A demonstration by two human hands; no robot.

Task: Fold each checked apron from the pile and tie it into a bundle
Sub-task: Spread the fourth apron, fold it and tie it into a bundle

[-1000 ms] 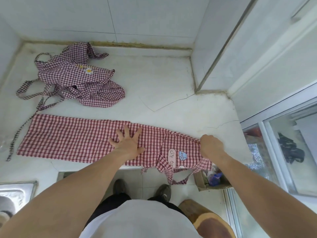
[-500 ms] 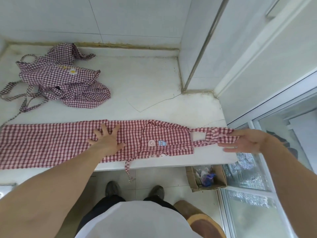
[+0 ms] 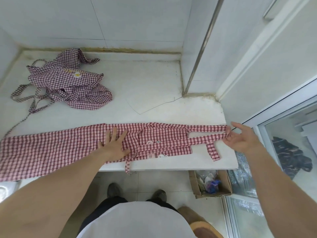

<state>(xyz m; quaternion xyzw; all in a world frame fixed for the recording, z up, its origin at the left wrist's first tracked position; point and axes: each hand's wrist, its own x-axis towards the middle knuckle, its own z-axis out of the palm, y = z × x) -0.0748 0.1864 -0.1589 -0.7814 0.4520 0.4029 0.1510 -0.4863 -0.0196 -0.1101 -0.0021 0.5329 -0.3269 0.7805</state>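
head view: red checked apron (image 3: 68,148) lies folded into a long strip along the front edge of the white counter (image 3: 147,93), its left end running out of frame. left hand (image 3: 115,145) is flat on the strip's middle, fingers straight and spread, pressing it down. right hand (image 3: 240,140) is at the strip's right end by the counter corner w/ the neck strap (image 3: 205,134) stretched out toward it; fingers mostly straight, relaxed. strap end meets the fingertips, but can't tell if it's pinched or just touched.

to do this step well, imo: keep the left palm anchoring so the strip doesn't slide, draw the strap straight and taut, line it up w/ the strip before rolling.

pile (image 3: 68,83) of darker checked aprons sits at the counter's back left, well apart, not yet folded.
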